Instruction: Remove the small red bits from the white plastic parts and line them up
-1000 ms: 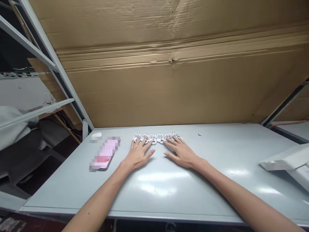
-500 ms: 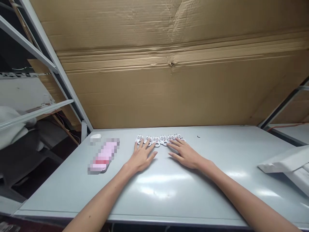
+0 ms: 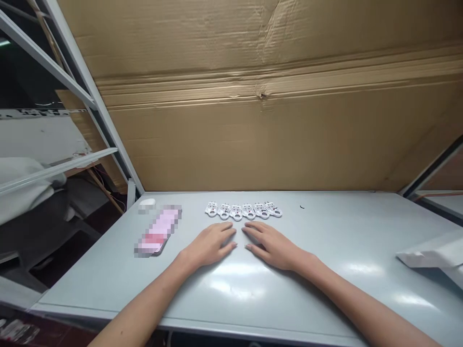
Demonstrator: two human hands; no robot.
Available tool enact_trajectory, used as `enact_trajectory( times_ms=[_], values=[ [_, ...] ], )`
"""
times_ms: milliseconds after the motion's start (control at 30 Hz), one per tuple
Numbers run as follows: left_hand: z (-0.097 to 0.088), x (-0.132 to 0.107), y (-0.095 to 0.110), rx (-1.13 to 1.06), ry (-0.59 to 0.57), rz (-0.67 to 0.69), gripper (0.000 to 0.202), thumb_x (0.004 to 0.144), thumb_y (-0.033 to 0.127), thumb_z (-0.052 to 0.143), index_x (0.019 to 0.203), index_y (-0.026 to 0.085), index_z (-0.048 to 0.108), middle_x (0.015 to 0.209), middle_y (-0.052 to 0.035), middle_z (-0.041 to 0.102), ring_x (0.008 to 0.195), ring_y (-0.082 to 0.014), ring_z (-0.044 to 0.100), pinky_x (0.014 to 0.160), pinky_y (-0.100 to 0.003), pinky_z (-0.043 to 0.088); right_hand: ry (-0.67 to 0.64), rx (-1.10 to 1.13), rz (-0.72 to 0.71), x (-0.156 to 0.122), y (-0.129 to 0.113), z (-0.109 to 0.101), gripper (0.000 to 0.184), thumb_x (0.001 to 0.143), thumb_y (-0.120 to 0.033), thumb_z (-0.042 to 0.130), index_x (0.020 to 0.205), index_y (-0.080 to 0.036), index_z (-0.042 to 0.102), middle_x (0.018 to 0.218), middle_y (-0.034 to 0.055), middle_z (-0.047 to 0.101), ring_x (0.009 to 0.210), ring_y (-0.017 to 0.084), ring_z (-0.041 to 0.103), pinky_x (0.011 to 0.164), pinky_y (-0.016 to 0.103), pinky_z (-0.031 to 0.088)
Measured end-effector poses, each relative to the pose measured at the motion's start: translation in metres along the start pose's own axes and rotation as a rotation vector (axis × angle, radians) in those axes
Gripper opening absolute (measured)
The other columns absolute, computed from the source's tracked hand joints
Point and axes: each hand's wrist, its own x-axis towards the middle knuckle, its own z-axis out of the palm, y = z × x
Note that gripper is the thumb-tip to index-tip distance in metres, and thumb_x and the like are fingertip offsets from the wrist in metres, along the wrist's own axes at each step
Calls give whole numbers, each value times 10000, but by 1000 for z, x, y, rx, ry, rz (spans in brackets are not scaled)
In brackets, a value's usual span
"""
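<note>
Left hand (image 3: 209, 246) and right hand (image 3: 272, 246) lie open, empty, now drawn back from the white pieces (image 3: 243, 210).

White plastic tags (image 3: 236, 211) on pale grey table (image 3: 325, 231).

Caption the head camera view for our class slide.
Left hand and right hand rest just below a row of six small white pieces on a grey table.

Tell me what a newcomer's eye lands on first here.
A huge creased cardboard sheet fills the view behind the table. On the pale grey table, a row of six small white pieces sits centrally, the left hand and right hand palm down just before it. A blurred pink object lies to its left.
</note>
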Motion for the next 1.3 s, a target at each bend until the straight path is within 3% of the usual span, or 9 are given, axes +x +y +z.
enact_trajectory(
  times_ms=[233, 467, 800, 967, 1100, 1200, 1300],
  values=[
    [4, 0, -2, 36, 14, -23, 459, 1013, 455, 407, 1356, 192, 560, 1490, -125, 462, 1376, -282, 431, 1134, -422, 370, 26, -50, 23, -1, 2, 3, 448, 981, -498, 412, 1257, -223, 633, 1334, 139, 606, 1282, 349, 501, 1046, 526, 437],
    [1, 2, 7, -5, -152, -79, 678, 1014, 597, 277, 1551, 185, 272, 1618, -104, 170, 1507, -305, 99, 1215, -531, 123, 20, -115, 80, -1, 3, 8, 555, 977, -519, 410, 1356, -147, 574, 1448, 174, 514, 1404, 376, 361, 1133, 561, 330],
    [4, 11, 3, -5, -170, -105, 703, 1008, 633, 219, 1560, 198, 240, 1626, -91, 146, 1510, -294, 68, 1214, -519, 91, -52, -76, 165, 2, 9, 15, 678, 985, -612, 271, 1459, -168, 466, 1551, 166, 384, 1448, 370, 290, 1165, 591, 240],
    [8, 11, -2, 16, -89, -69, 619, 1023, 577, 280, 1531, 226, 319, 1614, -86, 214, 1502, -289, 141, 1209, -518, 160, -20, -53, 159, 7, 15, 15, 636, 992, -579, 300, 1447, -172, 478, 1540, 166, 401, 1441, 360, 309, 1153, 586, 270],
    [9, 9, -14, 39, 98, -18, 491, 1004, 458, 445, 1418, 200, 497, 1540, -115, 395, 1447, -291, 319, 1180, -477, 295, 65, -55, 103, 8, 15, 13, 507, 996, -493, 376, 1337, -178, 579, 1436, 170, 525, 1366, 350, 423, 1115, 569, 338],
    [7, 8, -32, 49, 242, -86, 420, 987, 376, 471, 1353, 186, 553, 1454, -128, 508, 1370, -288, 444, 1140, -470, 372, 52, -49, 68, 7, 11, 9, 430, 998, -442, 398, 1239, -175, 633, 1308, 171, 616, 1248, 341, 532, 1037, 527, 433],
    [4, 8, -53, 45, 296, -241, 482, 977, 360, 450, 1388, 114, 507, 1469, -170, 477, 1383, -297, 424, 1146, -466, 360, 19, -37, 57, 6, 9, 7, 418, 1002, -449, 391, 1198, -181, 644, 1238, 165, 646, 1168, 331, 580, 970, 497, 481]
  ],
)
